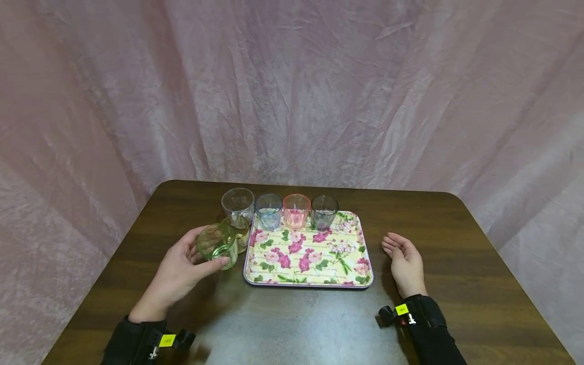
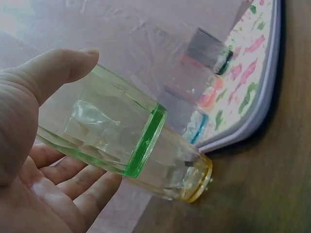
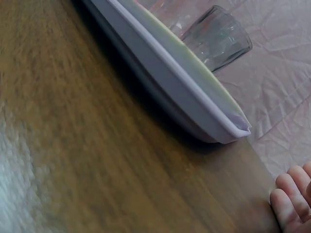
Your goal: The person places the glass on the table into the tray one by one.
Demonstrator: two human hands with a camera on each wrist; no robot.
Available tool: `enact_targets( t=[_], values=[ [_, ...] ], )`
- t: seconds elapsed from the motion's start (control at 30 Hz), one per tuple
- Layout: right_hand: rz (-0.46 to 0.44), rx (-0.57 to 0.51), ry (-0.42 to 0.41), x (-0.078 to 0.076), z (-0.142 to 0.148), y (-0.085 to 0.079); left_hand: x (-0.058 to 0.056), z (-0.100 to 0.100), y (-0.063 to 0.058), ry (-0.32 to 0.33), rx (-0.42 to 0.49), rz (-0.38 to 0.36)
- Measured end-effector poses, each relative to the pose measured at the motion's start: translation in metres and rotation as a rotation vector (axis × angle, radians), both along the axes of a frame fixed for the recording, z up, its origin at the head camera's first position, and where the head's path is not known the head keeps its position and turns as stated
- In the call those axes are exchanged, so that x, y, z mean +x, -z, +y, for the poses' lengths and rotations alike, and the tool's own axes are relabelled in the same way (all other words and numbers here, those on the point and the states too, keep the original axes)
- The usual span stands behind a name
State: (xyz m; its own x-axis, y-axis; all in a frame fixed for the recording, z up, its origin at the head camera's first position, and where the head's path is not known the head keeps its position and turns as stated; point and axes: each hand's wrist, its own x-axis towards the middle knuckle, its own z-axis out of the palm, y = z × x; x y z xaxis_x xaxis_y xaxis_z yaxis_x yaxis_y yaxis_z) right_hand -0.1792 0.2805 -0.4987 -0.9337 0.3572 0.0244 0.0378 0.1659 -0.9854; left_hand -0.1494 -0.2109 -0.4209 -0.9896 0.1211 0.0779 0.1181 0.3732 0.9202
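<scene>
My left hand point(image 1: 180, 266) holds a green-tinted drinking glass point(image 1: 218, 247), thumb on one side and fingers on the other. In the left wrist view, the glass's thick green base point(image 2: 146, 141) points away from the palm. Just behind it stands an amber glass point(image 1: 243, 238), partly hidden by the green one, beside the tray's left edge. A row of three glasses lines the back of the flowered tray point(image 1: 283, 276): blue point(image 1: 268, 213), pink point(image 1: 296, 213) and dark grey point(image 1: 324, 214). To the right of the tray, my right hand point(image 1: 407, 263) lies with relaxed fingers, holding nothing.
A larger clear glass point(image 1: 238, 198) is at the tray's back left, behind the amber one. The tray has a raised pale rim point(image 3: 170, 68). Beneath everything is a brown wooden table point(image 1: 470, 284), with a pink curtain point(image 1: 292, 91) hanging behind its far edge.
</scene>
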Motion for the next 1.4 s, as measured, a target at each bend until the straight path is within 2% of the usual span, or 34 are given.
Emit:
enact_targets(
  t=[0.43,0.67,0.83,1.13,1.4],
  values=[
    [-0.019,0.033,0.007,0.001,-0.001,0.001,-0.013,0.019,-0.011,0.057,0.045,0.007],
    [-0.024,0.061,0.017,0.001,-0.003,0.003,-0.018,0.031,-0.015,0.088,0.034,0.003],
    [-0.031,0.074,0.023,0.001,-0.002,0.003,-0.024,0.043,-0.013,0.117,0.030,0.011],
    [-0.055,0.104,0.019,0.001,-0.002,0.004,-0.037,0.067,-0.007,0.189,0.090,0.001],
    [-0.048,0.106,0.024,0.000,-0.001,0.006,-0.043,0.086,-0.003,0.241,0.104,-0.022]
  ],
)
